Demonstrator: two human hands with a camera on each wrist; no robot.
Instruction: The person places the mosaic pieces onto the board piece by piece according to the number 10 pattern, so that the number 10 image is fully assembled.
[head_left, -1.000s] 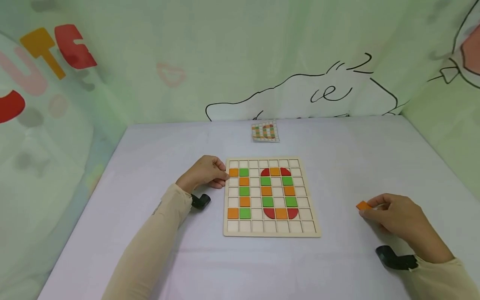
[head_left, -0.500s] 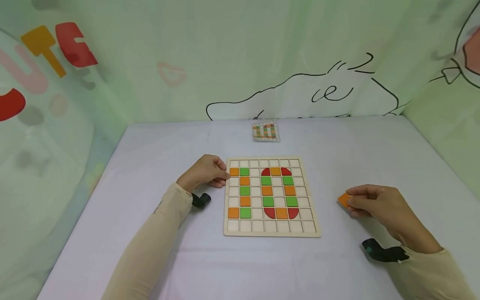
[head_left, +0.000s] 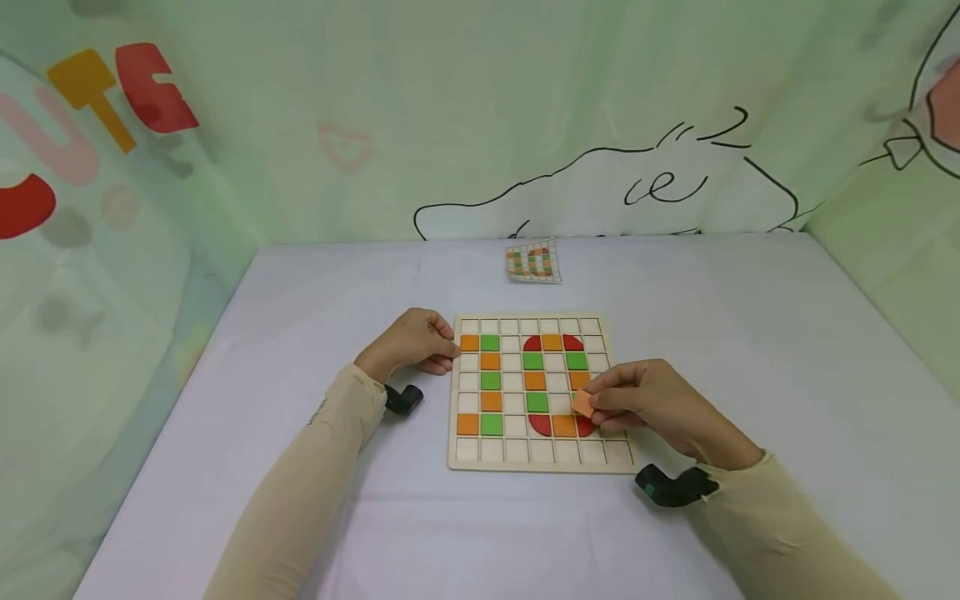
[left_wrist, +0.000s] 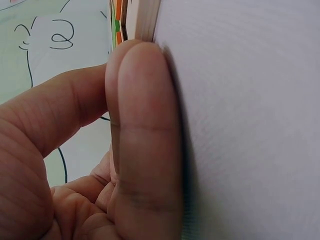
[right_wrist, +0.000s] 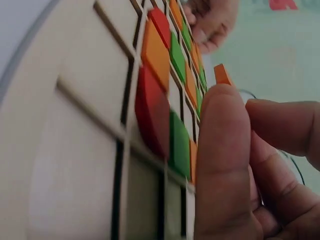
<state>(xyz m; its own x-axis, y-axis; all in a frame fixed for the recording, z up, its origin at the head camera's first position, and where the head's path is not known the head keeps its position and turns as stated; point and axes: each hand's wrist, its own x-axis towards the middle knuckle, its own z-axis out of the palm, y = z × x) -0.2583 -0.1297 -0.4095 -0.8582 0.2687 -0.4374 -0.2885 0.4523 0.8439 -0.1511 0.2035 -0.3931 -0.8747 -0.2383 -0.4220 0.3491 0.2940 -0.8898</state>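
A square wooden grid board [head_left: 467, 450] lies on the white tabletop, with orange and green square tiles and red quarter-round tiles set in its cells. At its left edge, my left hand [head_left: 412, 343] holds the rim between thumb and fingers; in the left wrist view the fingertips [left_wrist: 142, 60] meet the board's side. My right hand [head_left: 656, 408] pinches an orange square tile [head_left: 582, 404] by thumb and fingers over the right part of the board. In the right wrist view this orange tile [right_wrist: 222, 74] is tilted and raised above the tiles in the grid.
Behind the board lies a small printed card [head_left: 533, 262] with a coloured grid pattern. A light green printed curtain [head_left: 337, 100] rises along the table's back and sides. Black devices [head_left: 405, 400] are worn at both wrists.
My right hand has carried the orange tile leftward from the right side of the table to over the board. The left hand has stayed at the board's left edge.
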